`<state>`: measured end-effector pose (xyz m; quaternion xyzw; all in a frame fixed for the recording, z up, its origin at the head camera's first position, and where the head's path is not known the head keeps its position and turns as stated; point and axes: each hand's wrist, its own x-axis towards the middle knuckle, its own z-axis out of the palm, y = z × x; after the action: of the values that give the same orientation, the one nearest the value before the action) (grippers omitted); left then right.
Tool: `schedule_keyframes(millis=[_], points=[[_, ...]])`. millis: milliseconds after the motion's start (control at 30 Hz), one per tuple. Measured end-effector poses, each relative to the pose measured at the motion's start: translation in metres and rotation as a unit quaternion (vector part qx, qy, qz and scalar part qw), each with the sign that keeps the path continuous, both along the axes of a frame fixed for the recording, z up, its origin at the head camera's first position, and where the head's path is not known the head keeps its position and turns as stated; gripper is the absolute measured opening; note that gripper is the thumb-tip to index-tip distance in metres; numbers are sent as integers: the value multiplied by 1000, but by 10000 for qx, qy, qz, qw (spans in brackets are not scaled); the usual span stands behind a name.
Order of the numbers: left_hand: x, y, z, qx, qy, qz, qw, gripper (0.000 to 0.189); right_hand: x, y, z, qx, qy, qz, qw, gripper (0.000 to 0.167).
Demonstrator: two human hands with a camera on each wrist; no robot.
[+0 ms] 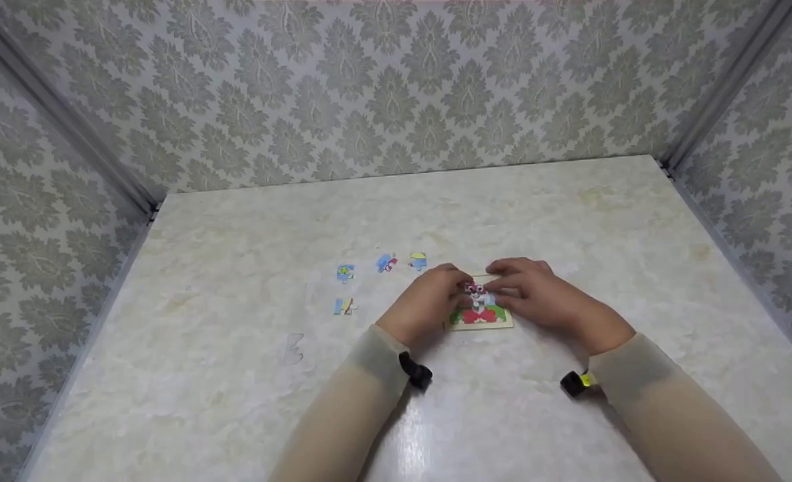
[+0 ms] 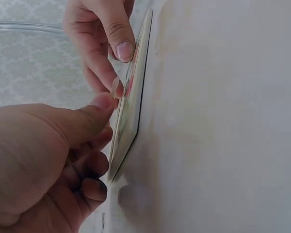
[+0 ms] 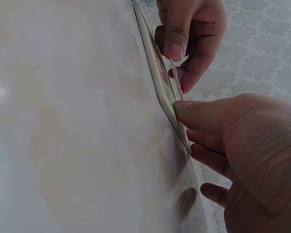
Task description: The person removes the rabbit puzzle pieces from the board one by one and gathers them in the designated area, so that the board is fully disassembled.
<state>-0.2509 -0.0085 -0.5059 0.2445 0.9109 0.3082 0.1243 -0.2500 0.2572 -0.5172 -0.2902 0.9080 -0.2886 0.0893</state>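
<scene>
A small jigsaw puzzle (image 1: 481,327) in a pale frame lies on the table, with a cartoon face, red shapes and green patches. My left hand (image 1: 426,304) is over its left side. Between thumb and finger it pinches a thin puzzle piece (image 2: 115,87), held on edge close over the picture. From the opposite side, my right hand (image 1: 546,301) reaches across the right part of the frame. Its thumb (image 3: 184,108) rests on the puzzle near the edge, and the loosely bent fingers extend over the picture. Both hands hide parts of the picture.
Left of the puzzle lie several loose pieces: one blue and green (image 1: 345,272), one blue and red (image 1: 387,263), one blue and yellow (image 1: 418,261), and another piece (image 1: 343,306) nearer me. A pale, notched flat shape (image 1: 294,349) lies further left. Patterned walls (image 1: 396,87) enclose the table.
</scene>
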Motion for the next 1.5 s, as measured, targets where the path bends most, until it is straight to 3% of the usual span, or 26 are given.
schedule_keyframes(millis=[267,500,700,900,1100,1500], points=[[2,-21,9,20,-78,136,9999,35,-2,1,0,323,-123,11,9994,53],[10,-61,15,-34,50,228,9997,35,-3,3,0,311,-140,125,9993,56],[18,-91,16,30,184,534,9984,33,-1,1,2,287,-308,58,9991,57],[19,-103,14,-46,-45,952,9954,36,0,2,3,303,-265,103,9991,59],[20,-117,11,-28,-284,1176,9926,35,-1,2,0,276,-76,190,9994,59],[19,-130,11,-8,-580,1220,9908,28,2,2,0,379,-189,4,9991,63]])
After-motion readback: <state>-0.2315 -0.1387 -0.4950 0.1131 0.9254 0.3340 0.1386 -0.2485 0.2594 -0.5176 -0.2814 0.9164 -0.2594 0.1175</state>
